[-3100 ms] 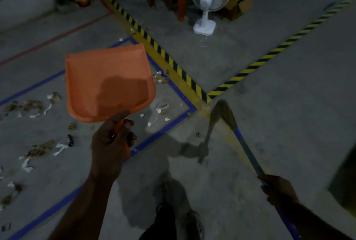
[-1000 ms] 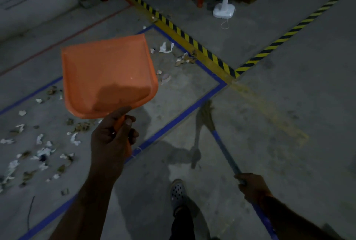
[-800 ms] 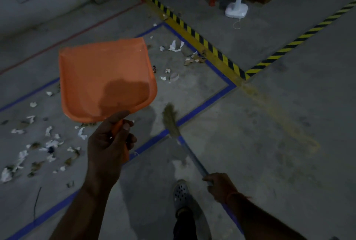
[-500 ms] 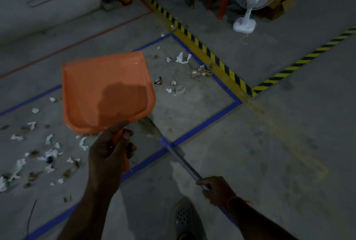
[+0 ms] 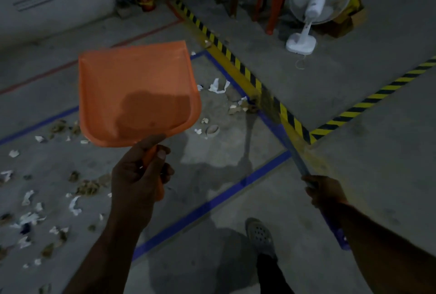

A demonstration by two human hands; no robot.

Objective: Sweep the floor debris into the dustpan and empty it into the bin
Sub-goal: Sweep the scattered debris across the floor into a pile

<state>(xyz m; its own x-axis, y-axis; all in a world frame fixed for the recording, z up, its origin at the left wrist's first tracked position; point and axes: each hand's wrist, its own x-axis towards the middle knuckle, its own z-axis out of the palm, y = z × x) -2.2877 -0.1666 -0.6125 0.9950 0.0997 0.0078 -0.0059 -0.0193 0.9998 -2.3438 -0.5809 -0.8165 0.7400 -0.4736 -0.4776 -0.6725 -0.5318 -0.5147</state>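
Broom (image 5: 280, 126) swung right to debris (image 5: 236, 107); dustpan (image 5: 136, 93) above left grip (image 5: 139, 176).

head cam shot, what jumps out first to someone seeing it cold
The bright orange dustpan dominates, held up left of centre by the left hand gripping its handle. At right, the right hand grips a broom whose bristles reach the yellow-black striped tape. Torn paper and debris litter the floor at lower left.

Your forearms are bare, with no sleeves showing, and both your left hand (image 5: 139, 176) and right hand (image 5: 324, 191) are ungloved. You wear a grey perforated clog (image 5: 259, 234) and dark trousers (image 5: 271, 275).
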